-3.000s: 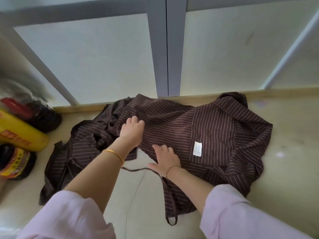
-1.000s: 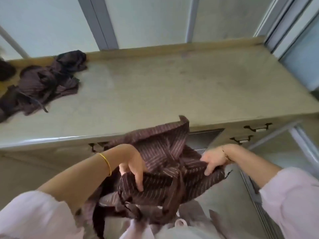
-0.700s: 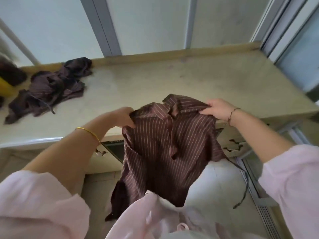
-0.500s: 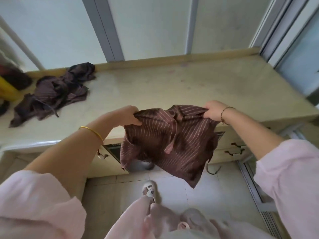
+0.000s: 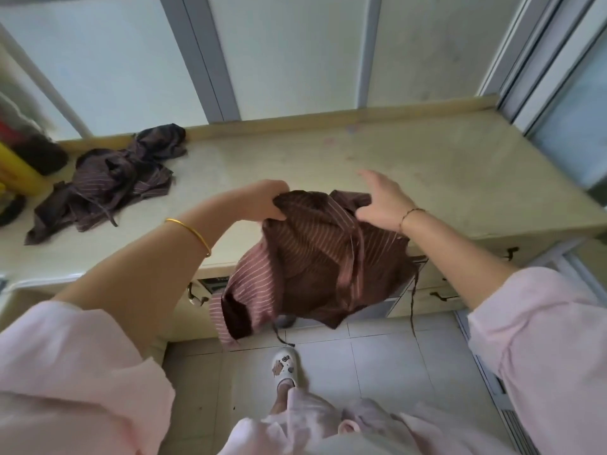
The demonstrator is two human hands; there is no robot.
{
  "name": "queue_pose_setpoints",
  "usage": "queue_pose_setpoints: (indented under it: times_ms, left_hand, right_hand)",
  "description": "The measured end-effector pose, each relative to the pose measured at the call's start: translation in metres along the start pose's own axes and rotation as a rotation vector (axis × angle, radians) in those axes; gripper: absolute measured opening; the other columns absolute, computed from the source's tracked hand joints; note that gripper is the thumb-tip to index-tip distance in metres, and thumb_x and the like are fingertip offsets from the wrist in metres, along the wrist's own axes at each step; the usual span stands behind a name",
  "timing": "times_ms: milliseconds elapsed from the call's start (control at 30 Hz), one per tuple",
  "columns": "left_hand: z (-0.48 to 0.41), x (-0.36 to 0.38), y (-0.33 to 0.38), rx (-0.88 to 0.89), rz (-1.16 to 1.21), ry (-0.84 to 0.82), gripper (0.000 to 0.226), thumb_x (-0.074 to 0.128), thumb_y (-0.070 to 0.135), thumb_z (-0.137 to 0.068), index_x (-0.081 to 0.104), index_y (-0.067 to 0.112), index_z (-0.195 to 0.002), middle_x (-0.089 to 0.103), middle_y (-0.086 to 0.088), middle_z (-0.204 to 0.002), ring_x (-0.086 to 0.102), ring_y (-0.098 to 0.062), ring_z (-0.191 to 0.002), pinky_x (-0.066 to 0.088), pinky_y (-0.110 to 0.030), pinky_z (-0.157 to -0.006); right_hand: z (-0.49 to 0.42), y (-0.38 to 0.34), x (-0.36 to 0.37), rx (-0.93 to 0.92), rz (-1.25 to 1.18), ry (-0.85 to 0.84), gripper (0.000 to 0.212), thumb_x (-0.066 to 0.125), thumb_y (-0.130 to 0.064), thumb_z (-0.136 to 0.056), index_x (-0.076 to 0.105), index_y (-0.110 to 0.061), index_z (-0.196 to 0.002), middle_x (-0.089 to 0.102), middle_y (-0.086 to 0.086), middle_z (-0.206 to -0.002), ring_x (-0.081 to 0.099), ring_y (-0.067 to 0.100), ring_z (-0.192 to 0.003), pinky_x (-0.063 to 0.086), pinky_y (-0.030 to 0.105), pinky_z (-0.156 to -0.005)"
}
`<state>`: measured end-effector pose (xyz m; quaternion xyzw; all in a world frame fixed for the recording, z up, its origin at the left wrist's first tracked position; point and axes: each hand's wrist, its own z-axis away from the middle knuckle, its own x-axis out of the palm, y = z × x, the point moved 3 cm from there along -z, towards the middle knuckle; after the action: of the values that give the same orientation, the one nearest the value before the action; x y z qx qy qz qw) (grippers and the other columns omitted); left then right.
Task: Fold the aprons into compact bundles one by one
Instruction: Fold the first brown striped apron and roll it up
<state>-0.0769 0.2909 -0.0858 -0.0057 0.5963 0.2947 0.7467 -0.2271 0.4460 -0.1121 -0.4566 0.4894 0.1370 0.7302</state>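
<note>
A brown striped apron (image 5: pixel 315 264) hangs in the air in front of the beige counter (image 5: pixel 427 172), over its front edge. My left hand (image 5: pixel 266 200) grips the apron's top left corner in a fist. My right hand (image 5: pixel 381 200) is at the top right of the cloth with its fingers spread and straight; the thumb touches the fabric. Thin ties dangle below the apron. A second brown striped apron (image 5: pixel 108 182) lies crumpled on the counter's far left.
A yellow package (image 5: pixel 16 174) and dark bags sit at the counter's left end. Drawers with dark handles (image 5: pixel 440 295) run under the counter. Window frames rise behind it. My slippered foot (image 5: pixel 285 366) stands on the tiled floor.
I left the first apron on the counter and lifted another up from below. My right hand's fingers have just opened off the cloth while my left still grips.
</note>
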Motion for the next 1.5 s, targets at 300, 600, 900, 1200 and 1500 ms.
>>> queue_pose_setpoints:
  times_ms: [300,600,900,1200,1500]
  left_hand:
    - [-0.009,0.023,0.01,-0.054,-0.155,-0.015,0.029,0.057,0.006,-0.085,0.058,0.006,-0.115,0.058,-0.008,-0.107,0.05,-0.021,-0.09,0.04,-0.03,-0.073]
    - [-0.001,0.006,-0.03,-0.259,-0.451,0.007,0.027,0.042,0.003,-0.09,0.066,0.007,-0.103,0.058,-0.007,-0.092,0.059,-0.03,-0.092,0.048,-0.034,-0.074]
    - [-0.016,0.046,0.056,-0.096,0.29,-0.155,0.045,0.068,0.026,-0.086,0.054,0.007,-0.124,0.061,-0.008,-0.115,0.055,-0.02,-0.097,0.043,-0.029,-0.087]
    - [-0.012,0.057,0.035,-0.407,1.212,-0.282,0.037,0.049,0.034,-0.097,0.051,0.005,-0.12,0.061,-0.014,-0.105,0.063,-0.025,-0.089,0.053,-0.036,-0.079]
    - [-0.005,0.042,0.001,-0.363,0.991,-0.421,0.03,0.056,0.011,-0.093,0.051,0.0,-0.12,0.057,-0.019,-0.126,0.059,-0.031,-0.112,0.049,-0.04,-0.096]
  right_hand:
    - [-0.001,-0.025,0.03,-0.172,-0.05,-0.072,0.016,0.054,-0.021,-0.093,0.062,-0.011,-0.102,0.056,0.001,-0.092,0.056,0.023,-0.092,0.039,0.027,-0.073]
    - [0.009,0.005,0.01,-0.11,0.178,-0.455,0.021,0.064,-0.036,-0.086,0.059,-0.016,-0.083,0.059,-0.001,-0.083,0.054,0.018,-0.078,0.039,0.026,-0.061]
    - [0.005,-0.037,0.004,-0.357,0.158,-0.223,0.006,0.061,-0.022,-0.087,0.063,-0.016,-0.088,0.059,0.002,-0.084,0.053,0.02,-0.081,0.037,0.03,-0.067]
    - [0.024,0.081,0.047,0.426,-0.365,-0.207,0.045,0.035,-0.051,-0.096,0.059,-0.014,-0.092,0.059,0.011,-0.092,0.056,0.023,-0.089,0.047,0.04,-0.094]
    - [0.041,0.076,0.049,0.276,-0.814,-0.21,0.025,0.068,-0.027,-0.084,0.065,-0.007,-0.1,0.069,0.006,-0.094,0.065,0.02,-0.087,0.052,0.04,-0.09]
